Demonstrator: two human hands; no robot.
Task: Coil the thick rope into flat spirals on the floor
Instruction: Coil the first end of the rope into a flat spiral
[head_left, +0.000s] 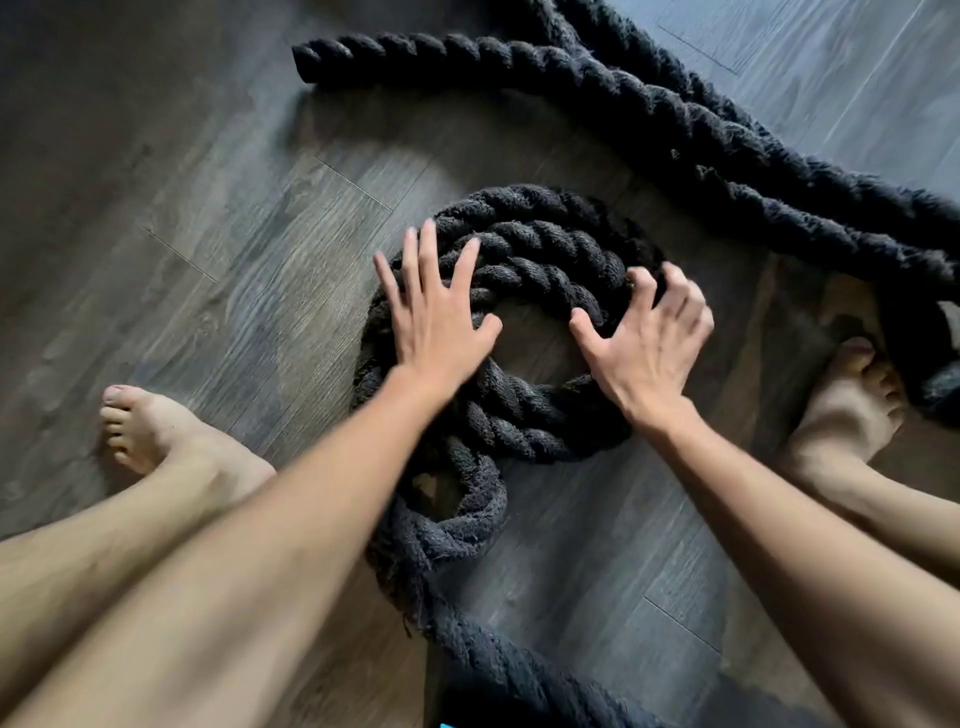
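A thick black twisted rope lies on the wood floor, and part of it forms a flat coil (540, 249) of about three turns in the middle of the view. My left hand (434, 317) rests flat on the coil's left side, fingers spread. On the coil's right side, my right hand (649, 343) has its fingers curled like a claw over the rope, thumb toward the coil's open centre. From the coil's near edge the rope (452, 525) loops and runs toward me. Its fingers do not enclose the strand.
Two more lengths of the same rope (675, 119) run from the top to the right edge, one ending in a cut end (306, 62) at upper left. My bare left foot (156, 436) and right foot (852, 405) stand either side of the coil, the right one against the rope.
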